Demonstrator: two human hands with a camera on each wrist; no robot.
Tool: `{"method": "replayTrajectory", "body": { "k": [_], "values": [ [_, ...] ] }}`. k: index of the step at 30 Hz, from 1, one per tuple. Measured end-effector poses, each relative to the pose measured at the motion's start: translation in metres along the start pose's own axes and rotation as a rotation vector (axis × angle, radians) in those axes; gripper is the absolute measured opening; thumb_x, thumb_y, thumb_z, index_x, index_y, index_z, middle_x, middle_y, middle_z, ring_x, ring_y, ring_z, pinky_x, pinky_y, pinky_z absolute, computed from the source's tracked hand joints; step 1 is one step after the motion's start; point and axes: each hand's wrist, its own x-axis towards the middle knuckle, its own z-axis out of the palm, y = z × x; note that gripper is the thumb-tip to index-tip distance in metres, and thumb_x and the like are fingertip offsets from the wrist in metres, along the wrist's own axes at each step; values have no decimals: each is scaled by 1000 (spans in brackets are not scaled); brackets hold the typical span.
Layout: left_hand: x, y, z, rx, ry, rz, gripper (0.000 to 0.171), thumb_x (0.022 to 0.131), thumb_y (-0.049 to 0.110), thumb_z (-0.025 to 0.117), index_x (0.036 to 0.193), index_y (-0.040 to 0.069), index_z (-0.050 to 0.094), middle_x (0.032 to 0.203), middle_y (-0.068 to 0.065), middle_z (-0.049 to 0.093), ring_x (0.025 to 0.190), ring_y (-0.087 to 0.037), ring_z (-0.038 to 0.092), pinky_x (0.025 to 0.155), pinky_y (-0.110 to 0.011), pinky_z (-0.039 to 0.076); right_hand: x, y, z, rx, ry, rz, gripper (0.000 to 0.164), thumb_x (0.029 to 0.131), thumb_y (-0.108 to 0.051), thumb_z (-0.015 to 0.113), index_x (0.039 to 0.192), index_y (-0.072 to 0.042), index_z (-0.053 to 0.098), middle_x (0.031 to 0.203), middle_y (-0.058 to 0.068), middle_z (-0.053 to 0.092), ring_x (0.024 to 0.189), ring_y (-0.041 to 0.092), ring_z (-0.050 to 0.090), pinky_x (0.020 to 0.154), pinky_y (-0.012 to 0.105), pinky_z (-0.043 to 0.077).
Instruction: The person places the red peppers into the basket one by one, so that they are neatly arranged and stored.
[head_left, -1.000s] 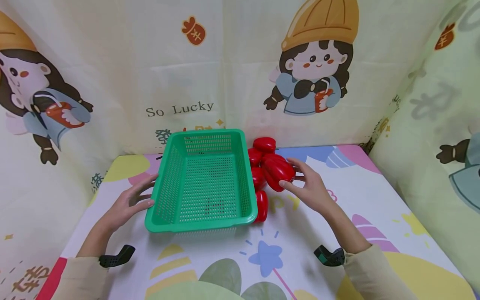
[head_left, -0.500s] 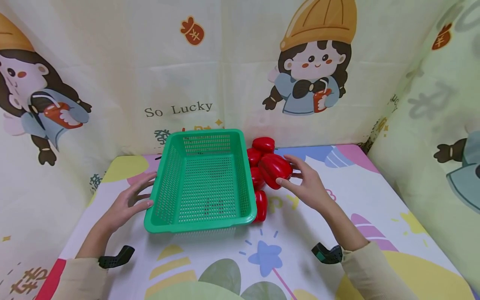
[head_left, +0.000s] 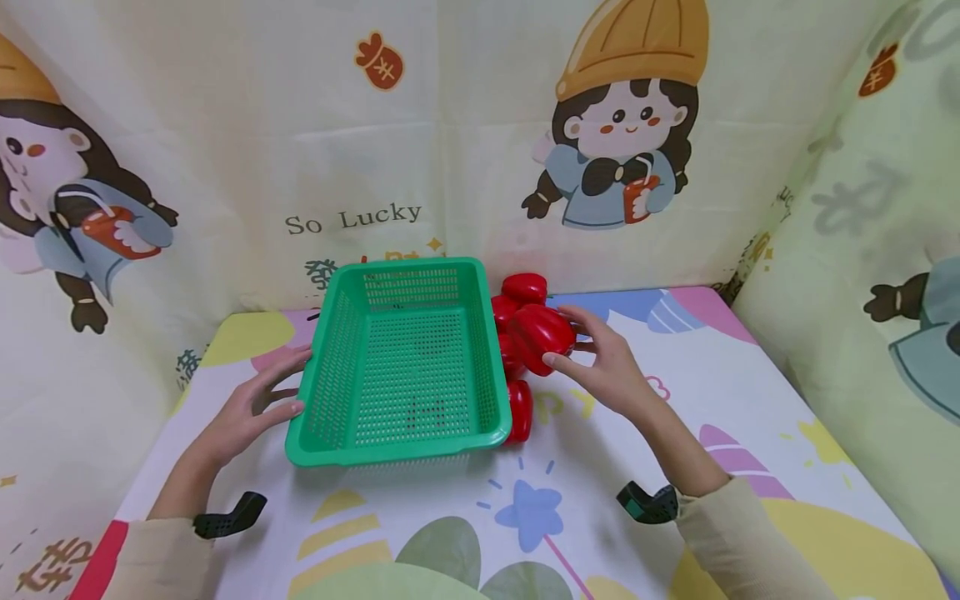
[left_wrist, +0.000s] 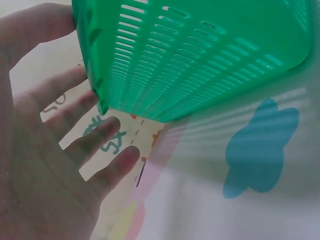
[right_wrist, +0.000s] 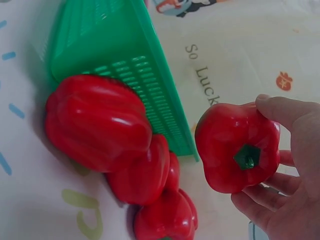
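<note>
Just off the green basket (head_left: 397, 456) at three o'clock, my right hand (head_left: 609, 367) has a red bell pepper (head_left: 542, 337) pinched between thumb and fingers, its green stem (right_wrist: 247, 156) facing my wrist! Over at nine o'clock, my left hand (head_left: 243, 410) is spread, thumb against the rim, while more red peppers (head_left: 520, 411) crowd the opposite side, two to four o'clock.
</note>
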Motion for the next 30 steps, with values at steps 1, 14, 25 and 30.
{"method": "replayTrajectory", "body": {
  "k": [1,14,25,30],
  "values": [
    [0,-1,0,11,1,0,68,89,5,62,151,16,34,155,-4,37,133,7,36,95,-12,45,0,-1,0,2,-1,-3,75,81,-27,77,145,-18,40,140,7,52,124,26,52,92,46,55],
    [0,-2,-4,68,-12,-16,68,89,8,63,150,18,35,155,-6,37,132,12,36,93,-11,45,4,-3,4,6,0,-17,76,80,-28,78,145,-21,40,140,6,52,124,25,53,91,45,56],
    [-1,-4,-3,53,-5,-13,68,89,7,62,150,18,35,155,-3,38,132,12,36,93,-10,45,6,-8,7,13,-4,-18,76,82,-27,77,146,-19,39,140,6,52,123,25,54,91,44,56],
    [-1,-6,-2,24,-3,-13,70,90,6,62,151,18,32,155,-2,37,133,8,37,94,-10,45,7,-10,8,16,-4,-19,74,83,-27,76,146,-19,38,140,6,52,123,25,53,92,44,56]
  ]
}}
